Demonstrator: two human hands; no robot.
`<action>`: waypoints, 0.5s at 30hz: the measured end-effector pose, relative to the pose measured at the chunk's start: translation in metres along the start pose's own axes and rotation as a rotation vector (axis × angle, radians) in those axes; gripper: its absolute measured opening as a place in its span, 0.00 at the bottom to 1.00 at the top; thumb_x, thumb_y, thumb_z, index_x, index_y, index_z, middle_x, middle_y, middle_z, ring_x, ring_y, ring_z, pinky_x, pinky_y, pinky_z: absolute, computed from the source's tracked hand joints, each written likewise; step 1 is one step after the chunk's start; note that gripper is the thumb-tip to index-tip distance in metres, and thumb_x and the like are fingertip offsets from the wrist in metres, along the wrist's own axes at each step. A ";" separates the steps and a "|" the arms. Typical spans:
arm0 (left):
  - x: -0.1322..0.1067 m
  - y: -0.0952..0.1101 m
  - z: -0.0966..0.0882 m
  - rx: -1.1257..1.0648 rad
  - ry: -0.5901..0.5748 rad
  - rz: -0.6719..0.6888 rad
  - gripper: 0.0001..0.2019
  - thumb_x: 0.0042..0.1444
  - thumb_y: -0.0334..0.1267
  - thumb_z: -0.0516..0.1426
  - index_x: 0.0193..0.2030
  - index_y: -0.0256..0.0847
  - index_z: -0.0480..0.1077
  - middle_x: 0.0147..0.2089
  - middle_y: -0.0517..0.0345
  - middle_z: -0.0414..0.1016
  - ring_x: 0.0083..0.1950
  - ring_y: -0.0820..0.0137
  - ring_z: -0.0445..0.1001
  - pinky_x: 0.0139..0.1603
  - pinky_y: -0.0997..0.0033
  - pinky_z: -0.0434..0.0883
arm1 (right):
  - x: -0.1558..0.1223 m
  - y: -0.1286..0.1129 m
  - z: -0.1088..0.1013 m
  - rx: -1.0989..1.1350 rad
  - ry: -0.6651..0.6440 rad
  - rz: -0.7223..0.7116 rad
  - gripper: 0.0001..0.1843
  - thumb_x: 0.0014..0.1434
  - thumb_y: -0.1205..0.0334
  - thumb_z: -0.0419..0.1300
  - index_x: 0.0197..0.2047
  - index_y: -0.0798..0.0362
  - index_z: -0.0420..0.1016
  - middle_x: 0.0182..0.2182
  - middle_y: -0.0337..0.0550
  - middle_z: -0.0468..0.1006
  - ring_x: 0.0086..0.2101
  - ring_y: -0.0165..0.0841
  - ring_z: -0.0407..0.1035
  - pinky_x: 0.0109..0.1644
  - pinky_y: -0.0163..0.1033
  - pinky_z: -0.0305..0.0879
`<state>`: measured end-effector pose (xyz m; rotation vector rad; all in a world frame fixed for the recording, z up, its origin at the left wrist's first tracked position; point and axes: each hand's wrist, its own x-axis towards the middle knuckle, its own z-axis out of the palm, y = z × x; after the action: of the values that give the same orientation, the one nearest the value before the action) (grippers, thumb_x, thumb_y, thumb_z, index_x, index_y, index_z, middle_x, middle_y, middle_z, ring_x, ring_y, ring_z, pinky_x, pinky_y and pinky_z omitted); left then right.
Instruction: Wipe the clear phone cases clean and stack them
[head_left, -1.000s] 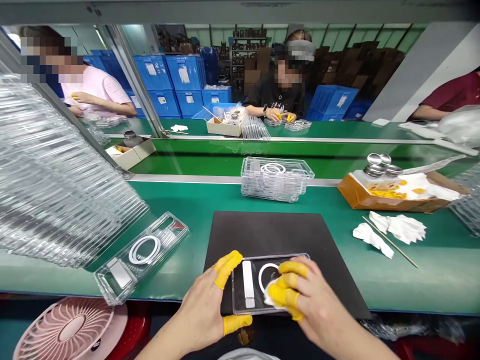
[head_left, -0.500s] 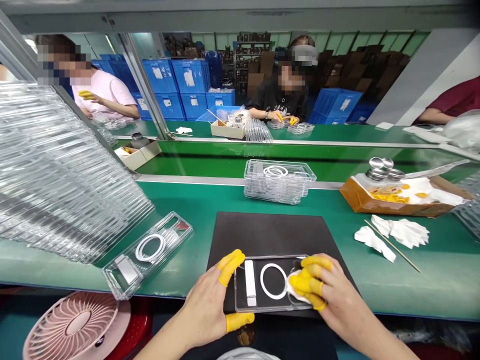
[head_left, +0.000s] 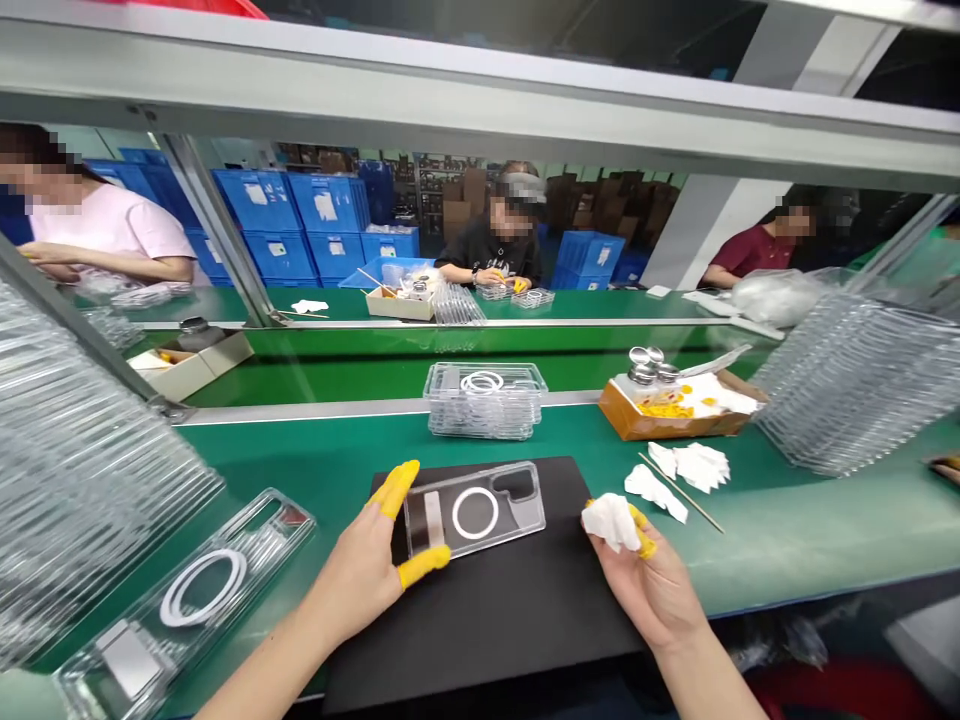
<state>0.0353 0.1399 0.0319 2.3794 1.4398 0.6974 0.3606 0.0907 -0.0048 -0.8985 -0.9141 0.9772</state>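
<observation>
A clear phone case (head_left: pixel 510 520) with a white ring and a white bar lies over the black mat (head_left: pixel 480 620), its camera cutout toward the upper right. My left hand (head_left: pixel 367 550), wearing yellow finger cots, grips the case's left end between thumb and fingers. Whether the case rests flat or is slightly raised, I cannot tell. Off the mat's right edge, my right hand (head_left: pixel 645 570) is turned palm up and closed around a crumpled white wipe (head_left: pixel 613 522). Some of its yellow finger cots are hidden behind the wipe.
More clear cases (head_left: pixel 202 590) lie at the left, beside a tall leaning stack (head_left: pixel 82 460). A short stack (head_left: pixel 484 405) stands behind the mat. At right are an orange box (head_left: pixel 622 415), used wipes (head_left: pixel 701 465), a wooden stick (head_left: pixel 682 492) and another stack (head_left: pixel 862 380). Co-workers sit opposite.
My right hand has moved off the case to the right with the wipe and turned palm up. The case, in my left hand, has tilted and shifted up the mat. The view has swung right.
</observation>
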 end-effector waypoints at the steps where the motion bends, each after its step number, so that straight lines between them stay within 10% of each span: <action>1: 0.003 -0.003 0.005 -0.004 -0.043 -0.009 0.40 0.58 0.50 0.60 0.71 0.41 0.46 0.71 0.43 0.56 0.71 0.52 0.55 0.64 0.49 0.64 | 0.000 0.001 -0.001 -0.006 0.000 -0.001 0.07 0.56 0.53 0.64 0.36 0.45 0.76 0.32 0.40 0.76 0.34 0.35 0.72 0.41 0.45 0.74; 7: -0.004 0.005 0.004 -0.126 -0.113 -0.039 0.44 0.53 0.43 0.65 0.70 0.43 0.45 0.69 0.39 0.57 0.69 0.50 0.59 0.64 0.45 0.63 | -0.003 0.008 -0.006 -0.011 -0.029 0.009 0.10 0.59 0.51 0.62 0.42 0.44 0.78 0.36 0.42 0.79 0.36 0.37 0.74 0.43 0.46 0.75; 15: -0.090 0.050 0.017 -0.290 -0.011 0.129 0.59 0.38 0.37 0.72 0.70 0.52 0.37 0.65 0.44 0.61 0.62 0.50 0.69 0.59 0.53 0.72 | -0.007 0.003 0.004 -0.216 0.204 0.086 0.20 0.42 0.46 0.72 0.35 0.48 0.79 0.31 0.43 0.78 0.35 0.43 0.73 0.47 0.57 0.70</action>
<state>0.0466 0.0369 0.0167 2.2572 1.1015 0.8592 0.3539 0.0857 -0.0077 -1.2058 -0.8219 0.8518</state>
